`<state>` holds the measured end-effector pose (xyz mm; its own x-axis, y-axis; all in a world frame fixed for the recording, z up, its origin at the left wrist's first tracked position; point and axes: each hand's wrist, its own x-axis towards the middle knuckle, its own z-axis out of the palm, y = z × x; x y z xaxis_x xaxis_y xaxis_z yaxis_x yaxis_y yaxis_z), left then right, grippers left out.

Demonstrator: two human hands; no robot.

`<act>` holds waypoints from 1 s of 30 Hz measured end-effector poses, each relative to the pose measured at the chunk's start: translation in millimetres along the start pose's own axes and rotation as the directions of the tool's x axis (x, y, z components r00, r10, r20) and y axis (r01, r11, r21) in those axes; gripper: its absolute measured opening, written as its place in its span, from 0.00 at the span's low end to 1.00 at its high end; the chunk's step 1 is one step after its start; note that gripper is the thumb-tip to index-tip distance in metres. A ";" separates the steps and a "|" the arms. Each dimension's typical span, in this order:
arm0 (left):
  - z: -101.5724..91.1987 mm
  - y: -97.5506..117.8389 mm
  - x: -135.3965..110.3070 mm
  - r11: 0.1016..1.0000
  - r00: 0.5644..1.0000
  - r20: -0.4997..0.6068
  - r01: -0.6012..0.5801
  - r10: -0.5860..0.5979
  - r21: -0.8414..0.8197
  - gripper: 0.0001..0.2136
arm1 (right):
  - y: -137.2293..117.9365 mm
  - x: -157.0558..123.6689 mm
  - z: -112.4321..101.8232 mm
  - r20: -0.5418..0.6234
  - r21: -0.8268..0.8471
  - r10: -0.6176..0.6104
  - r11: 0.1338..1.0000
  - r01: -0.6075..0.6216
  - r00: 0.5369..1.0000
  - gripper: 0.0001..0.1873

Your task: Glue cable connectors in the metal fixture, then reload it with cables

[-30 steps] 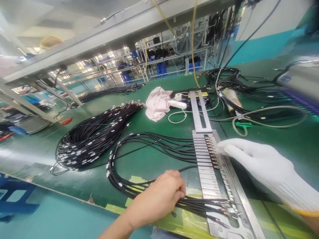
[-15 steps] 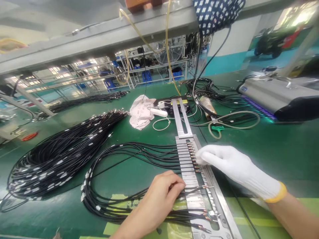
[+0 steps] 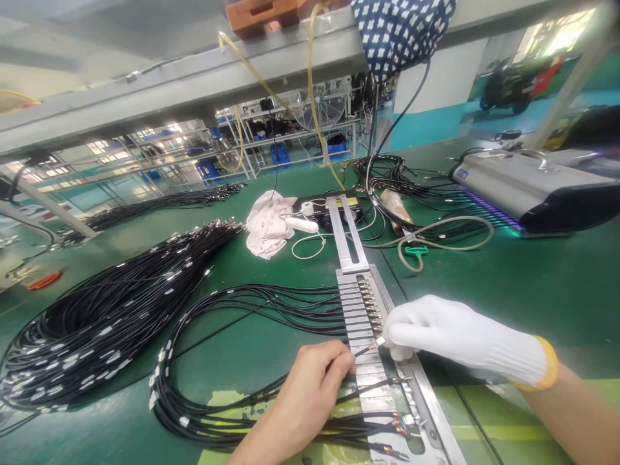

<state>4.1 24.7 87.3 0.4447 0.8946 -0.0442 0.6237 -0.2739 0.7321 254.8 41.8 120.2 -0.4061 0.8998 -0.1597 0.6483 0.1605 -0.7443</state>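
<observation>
My bare left hand pinches a thin black cable whose tip slants up across the slotted metal fixture. At that tip, my white-gloved right hand has its fingers closed around the cable end, where a small pale piece shows at the fingertips. Above the hands, several cables lie in the fixture's slots, their stripped ends and metal connectors lined up in a row. Below, more loose cable ends cross the fixture. The cables loop round to the left in a labelled bundle.
A large coil of black cables lies at the left. Behind the fixture are a pale cloth and a black box. A grey machine with a purple glow stands at the right. An overhead beam spans the bench.
My right hand has moved down along the fixture to the cable at my left hand. That cable's end is now lifted between both hands, and the view has shifted slightly.
</observation>
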 end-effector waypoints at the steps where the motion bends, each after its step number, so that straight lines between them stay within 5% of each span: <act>1: -0.2 0.0 0.3 1.000 1.000 0.008 -0.005 0.005 0.005 0.18 | -0.3 0.4 0.8 -0.004 0.011 0.008 1.000 -0.008 1.000 0.19; 19: 3.7 -0.2 0.1 0.970 0.996 -0.042 -0.091 0.083 -0.225 0.08 | -2.8 4.2 5.3 0.042 0.063 0.000 0.998 -0.002 0.999 0.16; 30: 6.1 -10.4 16.0 0.969 0.964 -0.123 -0.226 0.237 0.103 0.08 | -1.9 4.1 0.5 -0.346 -0.071 0.052 0.994 -0.082 0.937 0.25</act>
<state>8.6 39.7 74.8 0.4978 0.8403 0.2146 0.5703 -0.5036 0.6490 251.6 45.0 120.7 -0.1233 0.9917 0.0360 0.7232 0.1146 -0.6811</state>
